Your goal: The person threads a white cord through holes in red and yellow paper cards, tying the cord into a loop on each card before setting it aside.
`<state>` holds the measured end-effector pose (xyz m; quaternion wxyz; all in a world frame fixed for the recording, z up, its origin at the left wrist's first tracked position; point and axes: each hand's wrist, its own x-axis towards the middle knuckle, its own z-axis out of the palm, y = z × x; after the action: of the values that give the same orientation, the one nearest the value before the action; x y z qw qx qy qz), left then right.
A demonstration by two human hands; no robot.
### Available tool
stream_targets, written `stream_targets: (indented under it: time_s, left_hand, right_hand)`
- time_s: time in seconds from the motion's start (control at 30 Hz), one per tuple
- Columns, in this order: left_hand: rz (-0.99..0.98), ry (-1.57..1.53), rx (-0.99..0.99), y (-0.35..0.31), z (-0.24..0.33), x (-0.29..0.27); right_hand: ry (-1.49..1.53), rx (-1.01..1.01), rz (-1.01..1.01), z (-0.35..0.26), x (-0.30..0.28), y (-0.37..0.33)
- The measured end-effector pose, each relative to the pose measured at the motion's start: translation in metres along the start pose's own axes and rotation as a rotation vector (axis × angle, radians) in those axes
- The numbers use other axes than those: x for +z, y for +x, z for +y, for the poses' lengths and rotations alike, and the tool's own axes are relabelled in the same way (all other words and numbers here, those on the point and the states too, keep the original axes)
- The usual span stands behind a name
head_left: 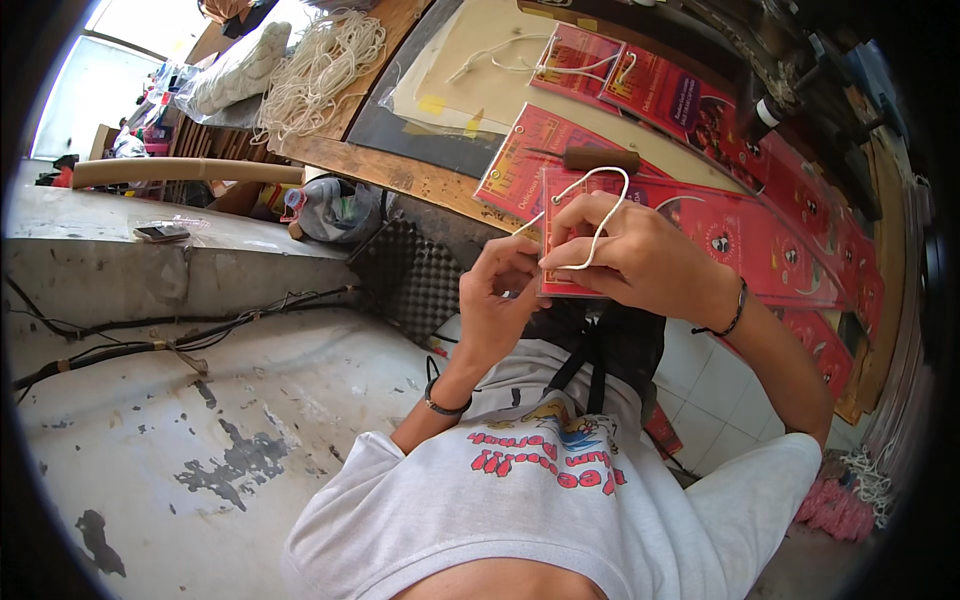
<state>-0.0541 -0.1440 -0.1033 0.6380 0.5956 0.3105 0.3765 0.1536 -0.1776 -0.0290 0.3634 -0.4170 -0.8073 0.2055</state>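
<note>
So in the head view, both bare hands are working together over the near edge of a wooden table [405, 177], busy with a red card [575, 288] and a white cord [627, 187]. The card sits right between the hands, its left edge toward the left hand [497, 300]. That hand has its fingers curled in and is grasping the card by this edge; can't tell if it's pinching any of the cord too. The right hand [640, 248] is over the card's face, thumb and fingertips closed on the cord, which makes a big loop up over the knuckles and runs off left toward the other hand. Just beyond them there's an awl [602, 159] with a brown wooden handle, lying on another red card [520, 160], pointy end to the left. More red cards [680, 100] are spread along the far and right part of the table, a couple with cord loops on them. Far left on the tabletop there's a messy heap of white cord [325, 72], and a black foam sheet [410, 280] is tucked left of the hands.
</note>
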Motion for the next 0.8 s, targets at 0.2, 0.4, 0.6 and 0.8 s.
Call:
stream_targets:
  time_s: [0.2, 0.4, 0.6, 0.8]
  left_hand:
    - [-0.025, 0.164, 0.076, 0.012, 0.013, -0.012]
    - [-0.177, 0.183, 0.024, 0.014, 0.014, -0.021]
    - [-0.068, 0.032, -0.133, 0.003, 0.002, -0.006]
    - [-0.056, 0.206, 0.071, 0.010, 0.006, -0.012]
  right_hand:
    - [0.084, 0.040, -0.021, -0.002, -0.003, 0.003]
    - [0.095, 0.033, -0.007, 0.000, -0.001, 0.002]
    - [0.072, 0.059, -0.061, -0.003, -0.003, 0.003]
    - [0.055, 0.002, -0.011, 0.000, 0.000, 0.002]
